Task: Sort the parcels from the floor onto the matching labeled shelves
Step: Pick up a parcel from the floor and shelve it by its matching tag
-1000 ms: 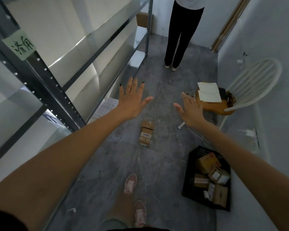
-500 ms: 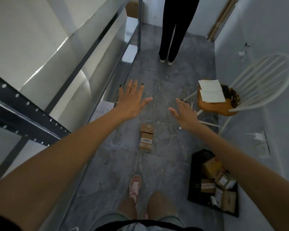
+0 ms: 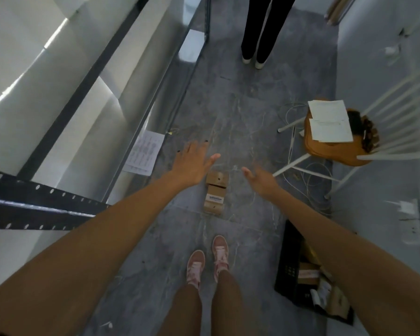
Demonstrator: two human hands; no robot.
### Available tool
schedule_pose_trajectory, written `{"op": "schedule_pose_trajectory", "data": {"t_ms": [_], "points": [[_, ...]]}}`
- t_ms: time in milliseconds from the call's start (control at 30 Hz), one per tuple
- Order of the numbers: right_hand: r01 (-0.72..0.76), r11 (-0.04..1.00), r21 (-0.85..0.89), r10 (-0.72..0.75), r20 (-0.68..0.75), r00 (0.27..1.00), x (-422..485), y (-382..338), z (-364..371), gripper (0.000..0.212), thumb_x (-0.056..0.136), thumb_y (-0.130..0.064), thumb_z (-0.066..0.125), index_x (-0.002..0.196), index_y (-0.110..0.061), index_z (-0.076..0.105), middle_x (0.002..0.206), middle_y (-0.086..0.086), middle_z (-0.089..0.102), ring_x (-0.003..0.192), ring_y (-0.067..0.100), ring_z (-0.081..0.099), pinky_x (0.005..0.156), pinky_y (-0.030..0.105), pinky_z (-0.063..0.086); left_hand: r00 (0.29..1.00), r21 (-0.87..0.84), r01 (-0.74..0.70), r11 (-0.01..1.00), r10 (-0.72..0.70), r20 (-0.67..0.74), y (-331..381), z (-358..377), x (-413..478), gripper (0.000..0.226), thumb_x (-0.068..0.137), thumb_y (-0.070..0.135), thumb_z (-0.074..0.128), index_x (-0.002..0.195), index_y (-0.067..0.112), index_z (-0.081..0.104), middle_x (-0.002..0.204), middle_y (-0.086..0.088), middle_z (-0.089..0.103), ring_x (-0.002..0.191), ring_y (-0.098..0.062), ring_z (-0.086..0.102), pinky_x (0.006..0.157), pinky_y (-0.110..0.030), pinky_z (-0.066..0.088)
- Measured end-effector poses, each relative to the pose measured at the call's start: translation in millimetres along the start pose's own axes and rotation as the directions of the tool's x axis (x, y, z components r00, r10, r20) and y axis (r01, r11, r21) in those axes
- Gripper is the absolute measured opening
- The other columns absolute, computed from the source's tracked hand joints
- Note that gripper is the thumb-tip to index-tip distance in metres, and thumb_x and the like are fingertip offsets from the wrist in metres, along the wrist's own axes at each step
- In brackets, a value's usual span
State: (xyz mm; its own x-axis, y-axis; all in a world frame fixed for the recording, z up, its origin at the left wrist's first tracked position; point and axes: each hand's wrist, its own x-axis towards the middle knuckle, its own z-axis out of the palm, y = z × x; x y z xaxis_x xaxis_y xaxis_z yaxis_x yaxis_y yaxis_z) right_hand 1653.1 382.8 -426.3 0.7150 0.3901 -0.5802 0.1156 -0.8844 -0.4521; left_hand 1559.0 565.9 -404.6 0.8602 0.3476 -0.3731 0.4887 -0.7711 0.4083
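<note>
Left hand [image 3: 193,166] is spread flat with straight fingers, holding nothing, just left of the small cardboard parcels [image 3: 215,194] lying in a row on the grey marbled floor [image 3: 240,112]. Right hand [image 3: 261,181] is loose and empty too, on their other side. Neither seems to touch them. Black plastic crate [image 3: 286,270] with more cardboard sits off to the right, shiny metal shelves [image 3: 46,202] run along the left, and a white spindle chair [image 3: 330,154] with a round wooden seat holds paper sheets [image 3: 330,120].
</note>
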Motion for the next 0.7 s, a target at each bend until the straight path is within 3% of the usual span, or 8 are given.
{"op": "schedule_pose_trajectory", "data": {"t_ms": [67,133,200,267,333,400,533,700], "points": [[-0.033,0.993,0.113,0.028,0.046,0.999,34,14,26,0.054,0.094,-0.055,0.028,0.116,-0.015,0.056,0.108,0.018,0.06,0.101,0.027,0.058,0.093,0.036,0.038,0.994,-0.15,0.082,0.985,-0.07,0.082,-16,32,28,0.067,0.095,0.057,0.024,0.145,0.012,0.029,0.151,-0.017,0.031,0.137,-0.033,0.033,0.112,-0.049,0.028],[-0.083,0.977,0.197,0.068,0.079,0.995,75,32,59,0.052,0.098,-0.047,0.032,0.125,-0.008,0.053,0.121,0.017,0.056,0.115,0.027,0.052,0.099,0.036,0.036,0.974,-0.248,0.188,0.95,-0.148,0.169,-34,74,64,0.064,0.097,0.053,0.025,0.139,0.006,0.038,0.144,-0.02,0.041,0.131,-0.034,0.04,0.11,-0.046,0.031],[-0.133,0.963,0.236,0.111,0.104,0.988,119,59,102,0.036,0.1,-0.039,0.033,0.103,-0.013,0.058,0.101,0.012,0.056,0.095,0.02,0.055,0.083,0.028,0.041,0.942,-0.305,0.293,0.906,-0.217,0.257,-57,128,101,0.061,0.099,0.047,0.024,0.136,0.002,0.042,0.142,-0.022,0.043,0.129,-0.034,0.042,0.108,-0.041,0.032],[-0.211,0.944,0.254,0.183,0.128,0.975,170,91,151,0.027,0.101,-0.037,0.032,0.086,-0.022,0.05,0.086,0.006,0.048,0.079,0.014,0.047,0.068,0.025,0.035,0.905,-0.336,0.386,0.859,-0.28,0.321,-82,192,138,0.059,0.1,0.043,0.025,0.142,0.003,0.033,0.149,-0.019,0.034,0.135,-0.033,0.036,0.11,-0.038,0.027],[-0.312,0.91,0.274,0.265,0.195,0.944,224,126,203,0.033,0.101,-0.03,0.035,0.116,-0.007,0.053,0.117,0.017,0.054,0.1,0.021,0.05,0.078,0.025,0.031,0.863,-0.365,0.478,0.799,-0.351,0.364,-109,266,172,0.056,0.101,0.038,0.028,0.145,0.003,0.028,0.152,-0.017,0.03,0.137,-0.032,0.032,0.111,-0.035,0.025],[-0.414,0.862,0.291,0.339,0.278,0.899,275,160,255,0.05,0.099,-0.027,0.043,0.141,-0.002,0.035,0.142,0.018,0.042,0.119,0.028,0.047,0.086,0.03,0.036,0.82,-0.376,0.56,0.738,-0.428,0.381,-137,341,201,0.052,0.101,0.031,0.033,0.144,0.002,0.027,0.15,-0.016,0.033,0.134,-0.032,0.035,0.107,-0.031,0.027],[-0.57,0.758,0.317,0.442,0.393,0.806,361,211,341,0.061,0.098,-0.037,0.042,0.146,-0.005,0.024,0.154,0.013,0.026,0.138,0.031,0.03,0.107,0.038,0.03,0.732,-0.362,0.671,0.647,-0.499,0.464,-190,469,251,0.055,0.098,0.023,0.042,0.144,-0.001,0.024,0.149,-0.017,0.033,0.132,-0.033,0.036,0.1,-0.032,0.031],[-0.616,0.663,0.425,0.467,0.407,0.785,424,236,412,0.047,0.097,-0.028,0.046,0.137,-0.004,0.04,0.141,0.014,0.045,0.126,0.028,0.045,0.096,0.032,0.039,0.739,-0.355,0.653,0.669,-0.458,0.495,-224,548,303,0.06,0.095,0.007,0.045,0.147,0.0,0.016,0.148,-0.024,0.03,0.134,-0.038,0.035,0.106,-0.04,0.031]]}}
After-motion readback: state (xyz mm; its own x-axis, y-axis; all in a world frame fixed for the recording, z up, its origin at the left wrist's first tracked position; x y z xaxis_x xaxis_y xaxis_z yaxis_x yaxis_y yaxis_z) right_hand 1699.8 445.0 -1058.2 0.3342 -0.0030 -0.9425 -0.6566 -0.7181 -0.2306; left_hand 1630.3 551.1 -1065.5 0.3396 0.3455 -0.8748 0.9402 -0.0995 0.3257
